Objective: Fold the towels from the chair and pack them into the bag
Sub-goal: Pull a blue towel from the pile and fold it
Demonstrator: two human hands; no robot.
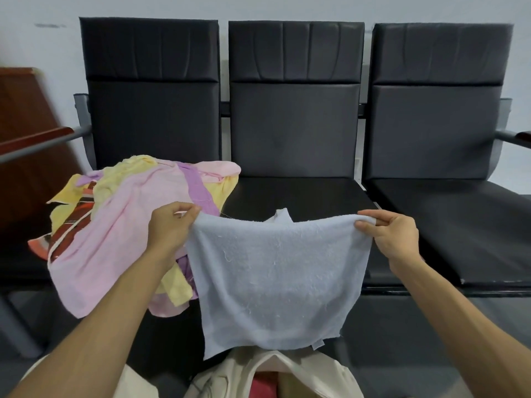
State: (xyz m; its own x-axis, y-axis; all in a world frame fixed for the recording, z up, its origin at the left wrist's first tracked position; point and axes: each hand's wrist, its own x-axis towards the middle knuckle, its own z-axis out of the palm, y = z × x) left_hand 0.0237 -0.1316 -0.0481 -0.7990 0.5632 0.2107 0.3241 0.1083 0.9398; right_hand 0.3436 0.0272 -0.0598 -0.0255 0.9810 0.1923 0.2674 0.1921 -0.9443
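A person is holding a pale blue terry-cloth towel [273, 277] up in the centre of the frame, stretched between both hands and hanging down in front of the seats. The left hand [169, 225], left of centre, is pinching the towel's upper left corner; the fingertips are curling behind the cloth and are hidden by it. The right hand [393, 237], right of centre, is pinching the upper right corner between thumb and fingers, with a fold of cloth bunching over the fingertips. A small peak of the same pale cloth is sticking up behind the towel's top edge; it is hard to tell whether this is a back layer or a loose corner.

A heap of pink, yellow, purple and red-striped towels [120, 219] is lying on the left seat of a row of three black padded chairs [296, 124], spilling over its front edge. The left forearm is covering part of the heap.

At the bottom centre, a cream canvas bag [310, 372] is sitting directly below the hanging towel, cut off by the lower edge; the towel's hem is hiding its far rim. Something red [264, 383] is showing inside the bag, but what it is cannot be made out.

A brown wooden piece of furniture [23, 110] is standing at the left edge, only partly in view.
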